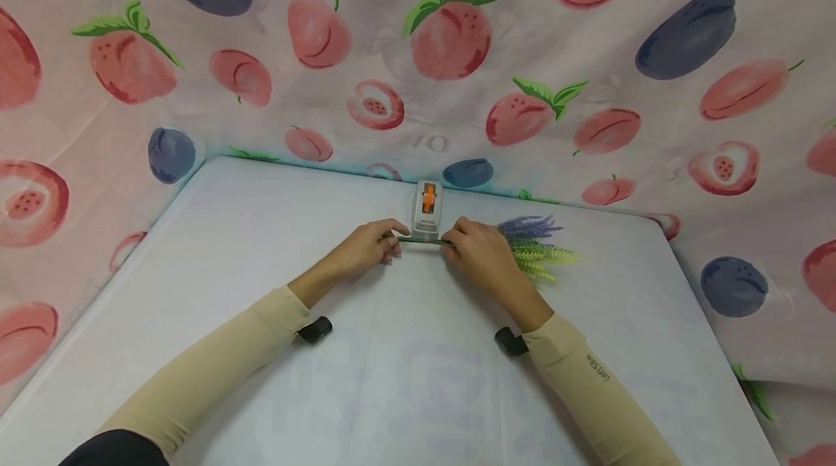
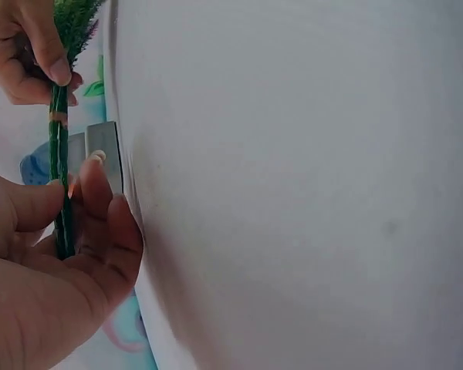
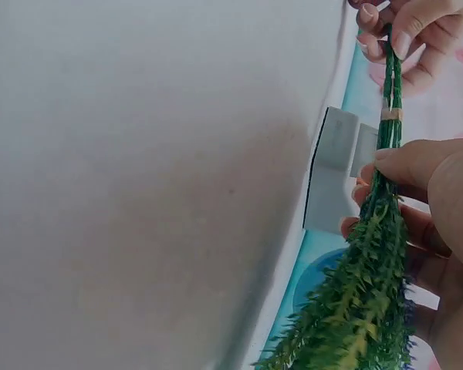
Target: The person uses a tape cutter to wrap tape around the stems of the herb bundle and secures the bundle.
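Note:
A bunch of artificial lavender with purple and yellow-green flower heads lies crosswise between the two hands, heads to the right. My left hand pinches the stem ends between thumb and fingers. My right hand grips the stems just below the flower heads, thumb on top. Between the hands a narrow tan band wraps the green stems. Right behind the stems stands a grey tape dispenser with an orange hub. The wrist views show the stems passing in front of it.
A white-covered table spreads beneath both arms. Fruit-printed cloth hangs along its back and sides, close behind the dispenser. A small black device sits under the left wrist and another black device under the right.

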Action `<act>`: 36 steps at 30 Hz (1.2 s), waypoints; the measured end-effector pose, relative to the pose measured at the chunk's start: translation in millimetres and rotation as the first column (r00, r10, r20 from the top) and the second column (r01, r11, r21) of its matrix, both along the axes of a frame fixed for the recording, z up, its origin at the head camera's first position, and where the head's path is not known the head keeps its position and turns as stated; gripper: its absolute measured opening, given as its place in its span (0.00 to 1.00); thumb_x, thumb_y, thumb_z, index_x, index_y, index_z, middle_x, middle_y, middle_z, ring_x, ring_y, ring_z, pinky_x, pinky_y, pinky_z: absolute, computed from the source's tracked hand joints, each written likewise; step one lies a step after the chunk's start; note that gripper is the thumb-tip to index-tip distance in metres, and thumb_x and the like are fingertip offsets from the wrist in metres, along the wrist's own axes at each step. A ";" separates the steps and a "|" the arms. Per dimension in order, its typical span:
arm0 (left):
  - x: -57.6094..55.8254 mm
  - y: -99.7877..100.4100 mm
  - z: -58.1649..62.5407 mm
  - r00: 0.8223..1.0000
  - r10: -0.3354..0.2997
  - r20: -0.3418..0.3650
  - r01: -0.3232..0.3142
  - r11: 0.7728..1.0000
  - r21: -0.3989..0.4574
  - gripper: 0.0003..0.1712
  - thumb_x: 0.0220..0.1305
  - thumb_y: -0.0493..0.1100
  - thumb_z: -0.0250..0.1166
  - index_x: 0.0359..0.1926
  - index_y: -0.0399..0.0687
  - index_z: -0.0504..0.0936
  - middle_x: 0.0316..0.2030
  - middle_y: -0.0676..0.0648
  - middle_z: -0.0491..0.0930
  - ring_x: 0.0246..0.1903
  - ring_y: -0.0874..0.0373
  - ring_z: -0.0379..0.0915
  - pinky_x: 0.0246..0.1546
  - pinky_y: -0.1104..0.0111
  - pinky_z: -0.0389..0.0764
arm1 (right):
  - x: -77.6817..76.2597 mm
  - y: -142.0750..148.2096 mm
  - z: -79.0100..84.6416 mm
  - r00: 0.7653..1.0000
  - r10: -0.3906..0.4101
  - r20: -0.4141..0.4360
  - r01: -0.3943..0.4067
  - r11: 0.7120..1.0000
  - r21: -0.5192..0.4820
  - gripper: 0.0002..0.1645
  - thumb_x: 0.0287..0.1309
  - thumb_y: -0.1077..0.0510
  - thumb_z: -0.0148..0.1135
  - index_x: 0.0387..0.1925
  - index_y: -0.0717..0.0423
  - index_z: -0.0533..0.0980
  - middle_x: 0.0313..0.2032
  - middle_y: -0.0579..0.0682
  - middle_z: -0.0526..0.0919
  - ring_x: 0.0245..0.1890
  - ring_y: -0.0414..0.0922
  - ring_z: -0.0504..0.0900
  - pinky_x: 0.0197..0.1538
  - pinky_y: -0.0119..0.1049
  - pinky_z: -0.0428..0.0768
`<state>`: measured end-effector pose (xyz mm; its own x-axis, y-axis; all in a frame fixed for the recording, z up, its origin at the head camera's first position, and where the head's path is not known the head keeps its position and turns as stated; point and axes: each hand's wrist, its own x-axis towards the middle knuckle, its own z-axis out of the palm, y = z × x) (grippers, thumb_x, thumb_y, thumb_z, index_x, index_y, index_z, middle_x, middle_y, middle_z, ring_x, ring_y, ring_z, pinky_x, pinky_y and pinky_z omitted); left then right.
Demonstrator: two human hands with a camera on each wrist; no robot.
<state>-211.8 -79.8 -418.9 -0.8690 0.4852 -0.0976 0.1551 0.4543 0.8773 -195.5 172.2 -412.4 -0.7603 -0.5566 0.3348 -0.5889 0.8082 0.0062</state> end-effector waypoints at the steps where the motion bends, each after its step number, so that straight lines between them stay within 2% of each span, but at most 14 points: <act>1: -0.2 -0.3 -0.3 1.000 -0.006 -0.010 0.006 1.000 -0.001 0.17 0.78 0.32 0.51 0.61 0.43 0.77 0.39 0.40 0.83 0.36 0.53 0.78 0.40 0.65 0.83 | -0.6 0.1 0.1 1.000 0.003 -0.004 -0.003 1.000 -0.001 0.09 0.61 0.58 0.73 0.42 0.54 0.87 0.37 0.50 0.83 0.36 0.48 0.83 0.47 0.45 0.83; 6: -3.4 -0.8 -2.5 0.997 -0.022 -0.071 0.018 0.998 -0.059 0.15 0.74 0.32 0.57 0.57 0.48 0.78 0.39 0.43 0.84 0.36 0.55 0.78 0.38 0.68 0.80 | -3.8 -0.4 0.5 1.000 0.006 -0.018 -0.006 1.000 -0.002 0.08 0.62 0.58 0.71 0.43 0.55 0.87 0.37 0.51 0.85 0.40 0.50 0.83 0.59 0.48 0.78; 12: -8.2 0.7 -2.3 0.985 0.003 -0.174 -0.025 0.992 -0.125 0.13 0.73 0.33 0.60 0.54 0.47 0.83 0.32 0.43 0.81 0.30 0.57 0.74 0.34 0.68 0.76 | -5.8 -2.6 1.3 1.000 -0.017 0.001 0.017 1.000 -0.026 0.09 0.65 0.59 0.69 0.45 0.55 0.85 0.39 0.51 0.87 0.42 0.52 0.84 0.60 0.53 0.77; 15: -10.1 1.0 -3.8 0.982 0.013 -0.186 -0.031 0.995 -0.096 0.12 0.72 0.31 0.60 0.52 0.44 0.84 0.33 0.42 0.82 0.30 0.57 0.75 0.34 0.68 0.78 | -7.0 -4.7 1.4 0.999 -0.033 0.040 0.034 0.999 -0.020 0.09 0.66 0.58 0.68 0.46 0.55 0.84 0.40 0.51 0.87 0.43 0.51 0.84 0.60 0.53 0.77; 19: -11.6 1.0 -5.7 0.981 0.003 -0.194 -0.017 0.997 -0.071 0.13 0.73 0.30 0.59 0.52 0.42 0.84 0.33 0.41 0.83 0.31 0.57 0.77 0.31 0.69 0.81 | -9.8 -7.3 -0.3 0.995 -0.061 0.081 0.059 0.998 0.023 0.14 0.64 0.52 0.70 0.47 0.55 0.84 0.40 0.50 0.86 0.43 0.50 0.84 0.59 0.51 0.77; 23: -12.7 1.5 -4.4 0.979 -0.011 -0.203 -0.005 0.997 -0.075 0.14 0.73 0.29 0.57 0.54 0.40 0.84 0.33 0.41 0.84 0.31 0.56 0.78 0.30 0.70 0.81 | -13.1 -9.9 -3.7 0.993 -0.095 0.077 0.091 0.995 0.046 0.18 0.60 0.50 0.74 0.46 0.56 0.81 0.37 0.51 0.86 0.41 0.51 0.85 0.55 0.52 0.79; 27: -13.8 1.8 -3.4 0.980 -0.012 -0.197 -0.006 0.996 -0.088 0.16 0.73 0.29 0.55 0.54 0.39 0.85 0.32 0.42 0.84 0.31 0.55 0.79 0.29 0.71 0.81 | -14.4 -11.9 -4.2 0.994 -0.099 0.051 0.097 0.995 0.038 0.14 0.60 0.54 0.73 0.42 0.57 0.79 0.31 0.51 0.85 0.34 0.51 0.84 0.52 0.51 0.80; 30: -14.6 1.9 -2.5 0.980 -0.014 -0.200 -0.009 0.993 -0.116 0.16 0.74 0.29 0.55 0.54 0.38 0.85 0.32 0.42 0.85 0.33 0.55 0.80 0.33 0.68 0.82 | -14.5 -11.9 -2.9 0.997 -0.078 0.012 0.078 0.997 0.025 0.11 0.61 0.56 0.72 0.39 0.58 0.80 0.31 0.51 0.83 0.33 0.50 0.83 0.50 0.50 0.81; 33: -15.6 2.6 -1.0 0.978 -0.011 -0.209 -0.024 0.987 -0.161 0.15 0.75 0.30 0.54 0.53 0.37 0.86 0.34 0.43 0.86 0.37 0.54 0.81 0.43 0.63 0.82 | -14.4 -11.3 -1.9 0.998 -0.061 -0.024 0.061 0.998 0.007 0.10 0.59 0.56 0.73 0.38 0.58 0.82 0.34 0.52 0.80 0.34 0.50 0.82 0.49 0.49 0.81; 36: -17.1 4.1 0.8 0.963 -0.018 -0.268 -0.043 0.974 -0.222 0.14 0.74 0.31 0.56 0.51 0.36 0.87 0.39 0.42 0.86 0.44 0.51 0.80 0.52 0.59 0.79 | -14.8 -11.1 -1.2 0.998 -0.054 -0.030 0.053 0.999 -0.006 0.11 0.57 0.56 0.75 0.39 0.57 0.85 0.35 0.53 0.80 0.35 0.51 0.81 0.48 0.48 0.81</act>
<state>-228.8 -75.7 -418.1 -0.8838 0.4666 0.0338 0.3624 0.6371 0.6802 -210.3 161.1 -413.6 -0.7783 -0.5134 0.3613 -0.5444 0.8386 0.0189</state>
